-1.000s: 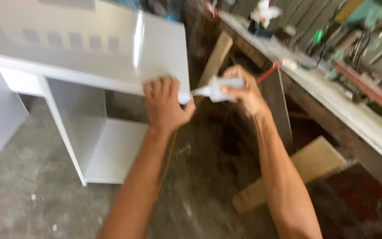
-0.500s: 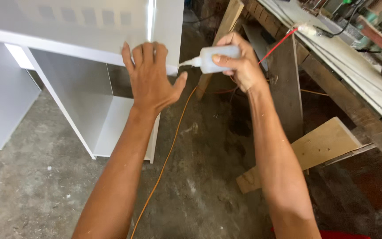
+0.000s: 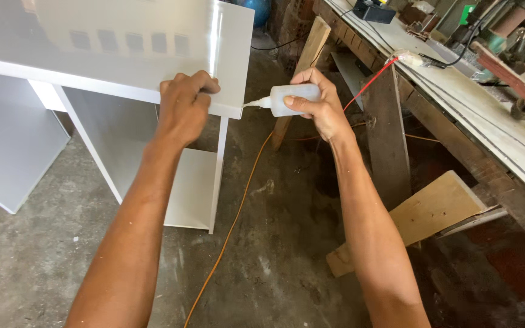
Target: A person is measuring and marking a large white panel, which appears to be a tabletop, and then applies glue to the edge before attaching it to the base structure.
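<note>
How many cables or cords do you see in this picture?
3, maybe more hidden: an orange cord along the floor, a red wire running up to the workbench, and a black cable lying on the workbench.

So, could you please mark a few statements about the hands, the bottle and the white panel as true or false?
1. The right hand holds a squeeze bottle with its nozzle at the corner of the white panel. True.
2. The left hand lies flat on the floor. False: it grips the panel's front edge.
3. An orange cable runs across the concrete floor. True.
4. The bottle stands upright on the workbench. False: it is held sideways in the right hand.
</note>
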